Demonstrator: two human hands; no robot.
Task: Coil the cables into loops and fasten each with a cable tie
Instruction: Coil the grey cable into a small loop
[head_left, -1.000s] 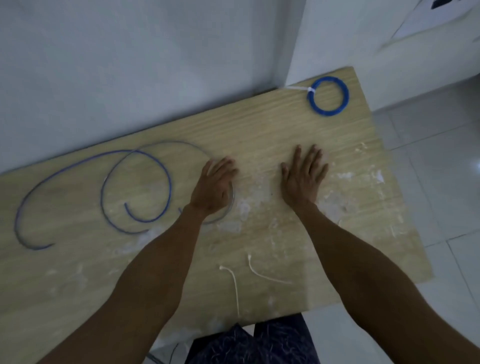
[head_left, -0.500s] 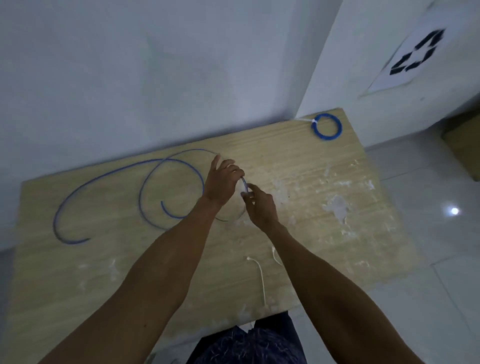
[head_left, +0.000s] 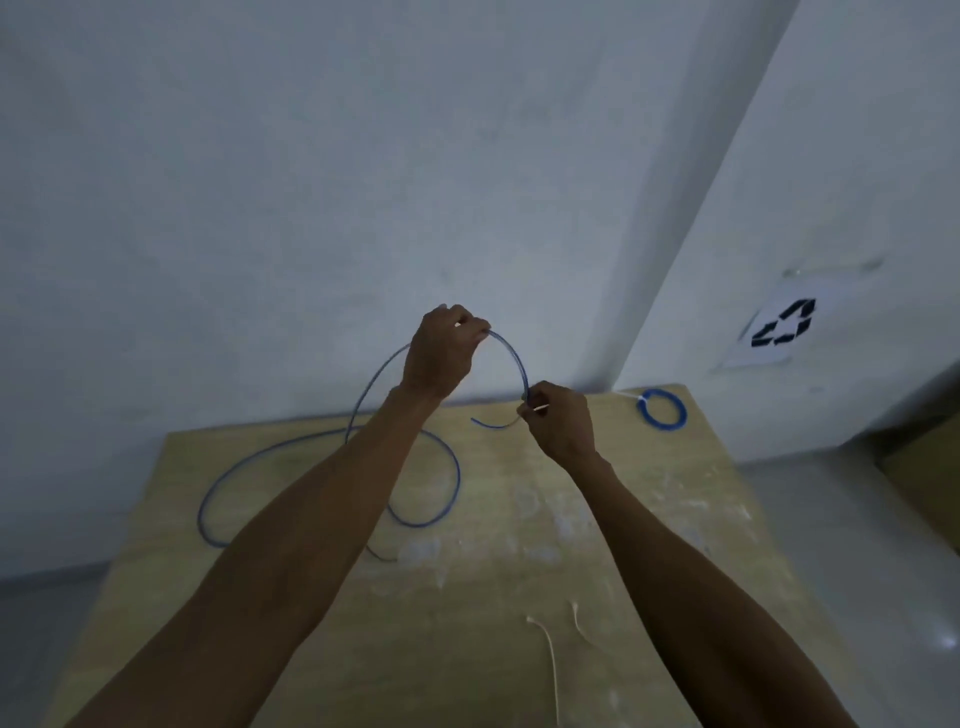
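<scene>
blue cable (head_left: 511, 358): judged light, springy, prone to uncoil. end arc raised above table (head_left: 467, 639), rest lying on it. left hand (head_left: 441, 349) pinches arc top; right hand (head_left: 560, 422) pinches near free end.

Our left forearm (head_left: 311, 519) and right forearm (head_left: 675, 561) are bare along all we see, our left hand (head_left: 441, 353) and right hand (head_left: 563, 423) likewise.

Shows pale wood grain on the tabletop (head_left: 649, 519), matt, blotched with rough whitish smears. Reads as smooth blue plastic sheath on the loose cable (head_left: 511, 358) and the tied coil (head_left: 664, 429), thin off-white plastic on the cable ties (head_left: 550, 660). Looks matt on the painted wall (head_left: 311, 182), glossy on the floor tiles (head_left: 893, 597).
</scene>
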